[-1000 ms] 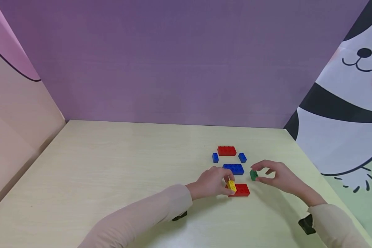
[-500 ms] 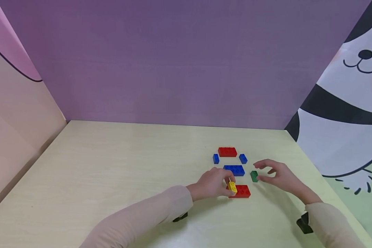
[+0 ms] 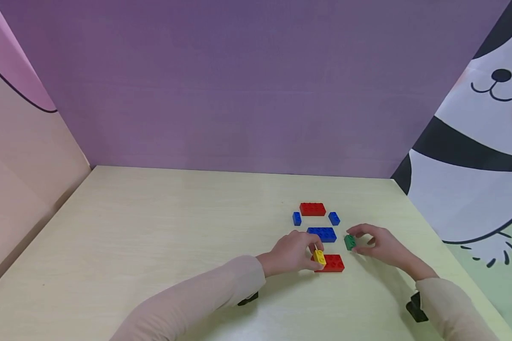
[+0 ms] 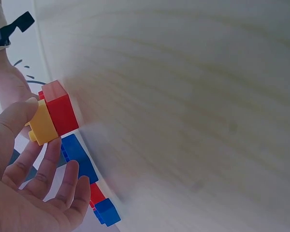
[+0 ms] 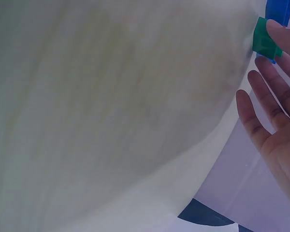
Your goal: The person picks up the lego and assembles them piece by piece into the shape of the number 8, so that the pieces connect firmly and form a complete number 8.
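Note:
My left hand (image 3: 296,251) pinches a small yellow brick (image 3: 319,257) between thumb and fingers. That yellow brick sits at the left end of a red brick (image 3: 333,263), and in the left wrist view the yellow brick (image 4: 42,124) meets the red brick (image 4: 60,108) face to face. To the right, my right hand (image 3: 377,242) has thumb and index finger on a small green brick (image 3: 350,242) resting on the table. The right wrist view has the thumb across the green brick (image 5: 265,41), with the other fingers spread apart.
Behind the hands lies a blue brick (image 3: 322,234). Farther back is another red brick (image 3: 313,209), with a small blue brick (image 3: 297,219) to its left and a second small blue brick (image 3: 334,218) to its right. A purple panel (image 3: 239,94) borders the table (image 3: 153,227).
The right index finger lifted off the green brick half a second ago and now lies against it again. The left hand and the yellow brick have stayed in place.

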### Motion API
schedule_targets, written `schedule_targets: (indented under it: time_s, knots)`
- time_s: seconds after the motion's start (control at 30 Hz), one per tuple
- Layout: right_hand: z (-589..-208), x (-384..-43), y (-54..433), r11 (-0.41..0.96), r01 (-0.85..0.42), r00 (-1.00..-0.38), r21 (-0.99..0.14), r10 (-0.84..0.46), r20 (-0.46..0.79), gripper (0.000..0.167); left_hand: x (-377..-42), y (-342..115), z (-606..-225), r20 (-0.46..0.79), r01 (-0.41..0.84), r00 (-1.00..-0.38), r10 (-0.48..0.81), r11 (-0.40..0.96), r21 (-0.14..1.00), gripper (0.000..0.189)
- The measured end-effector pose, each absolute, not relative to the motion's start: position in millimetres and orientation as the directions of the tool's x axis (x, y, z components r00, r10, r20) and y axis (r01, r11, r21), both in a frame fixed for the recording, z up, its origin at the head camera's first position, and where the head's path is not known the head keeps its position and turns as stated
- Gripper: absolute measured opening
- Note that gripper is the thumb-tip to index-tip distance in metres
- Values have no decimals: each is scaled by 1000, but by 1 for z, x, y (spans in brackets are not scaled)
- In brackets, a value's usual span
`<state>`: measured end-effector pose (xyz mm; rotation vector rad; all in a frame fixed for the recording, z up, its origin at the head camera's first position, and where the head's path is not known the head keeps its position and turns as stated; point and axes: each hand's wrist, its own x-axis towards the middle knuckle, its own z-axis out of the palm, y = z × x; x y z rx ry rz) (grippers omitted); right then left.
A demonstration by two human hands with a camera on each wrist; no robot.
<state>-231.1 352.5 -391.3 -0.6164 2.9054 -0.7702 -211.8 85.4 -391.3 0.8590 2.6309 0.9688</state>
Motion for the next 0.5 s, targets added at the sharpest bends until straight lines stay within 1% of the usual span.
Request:
schedule_targets:
  time_s: [0.5]
  knots:
    - [-390,-231,352,796,-339,-922,-502,-387,9,41,-211,85,-390,9,461,-805,593,615,640,27]
